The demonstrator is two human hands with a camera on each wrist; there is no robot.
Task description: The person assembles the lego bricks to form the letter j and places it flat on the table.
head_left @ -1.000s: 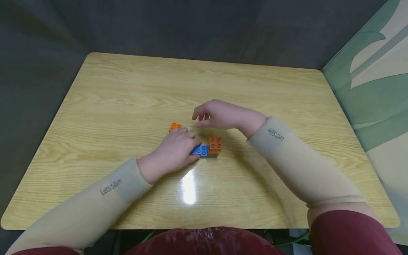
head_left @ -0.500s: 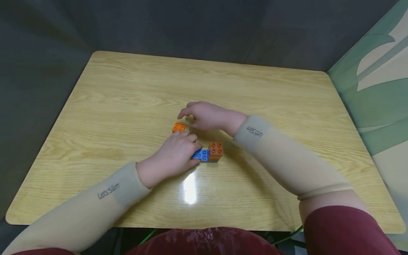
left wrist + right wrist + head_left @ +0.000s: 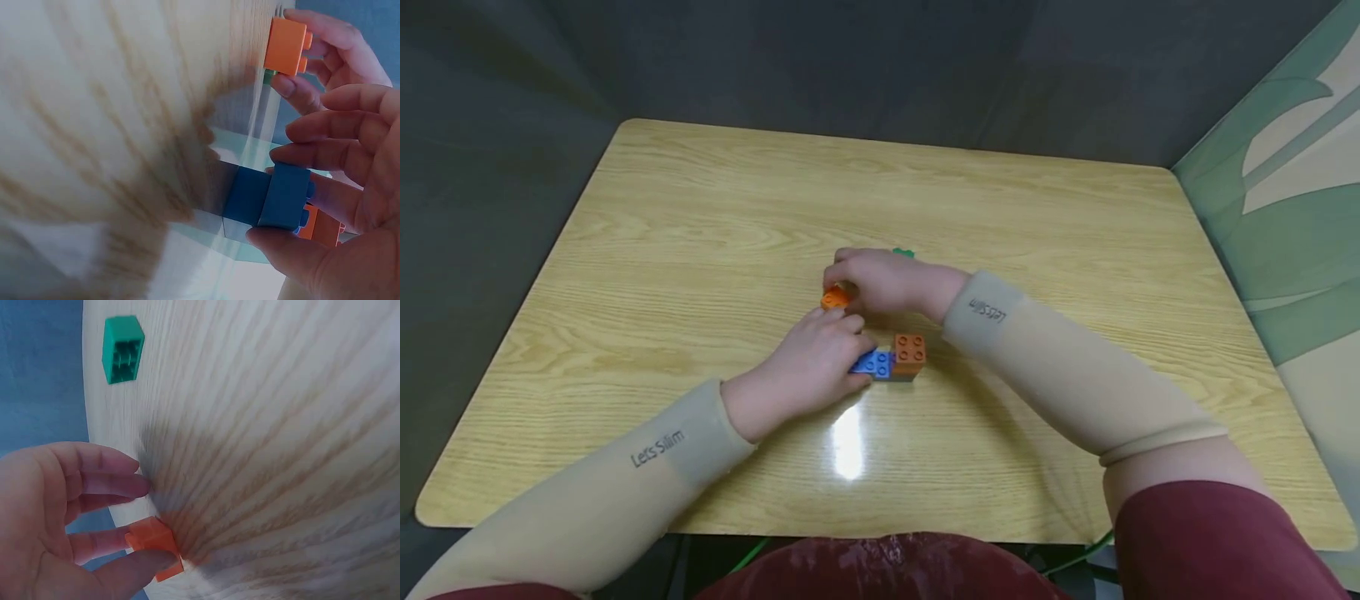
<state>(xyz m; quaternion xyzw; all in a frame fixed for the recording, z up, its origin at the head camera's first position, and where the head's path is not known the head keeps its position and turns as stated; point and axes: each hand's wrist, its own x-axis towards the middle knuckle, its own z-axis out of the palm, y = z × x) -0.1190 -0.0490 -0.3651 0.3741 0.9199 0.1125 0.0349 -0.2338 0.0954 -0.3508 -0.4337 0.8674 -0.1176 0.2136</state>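
Note:
My left hand (image 3: 811,360) grips a blue toy building brick (image 3: 876,363) low over the table, thumb on one side and fingers on the other. In the left wrist view the studs of that blue brick (image 3: 284,197) face the palm. Against its right end stands a brownish-orange brick (image 3: 909,353), studs up. Just beyond the left fingertips, my right hand (image 3: 883,281) pinches a bright orange brick (image 3: 834,297) between thumb and a finger. The right wrist view has this orange brick (image 3: 153,540) tilted near the table surface, partly covered by the thumb.
A green brick (image 3: 123,350) lies on its side beyond the right hand; only its top edge shows past that hand in the head view. The wood-grain table (image 3: 737,208) extends around the hands. A patterned panel (image 3: 1292,200) borders it on the right.
The right hand has moved left and slightly down to the bright orange brick and taken hold of it; that brick has turned. A green brick has come into sight. The left hand keeps its grip.

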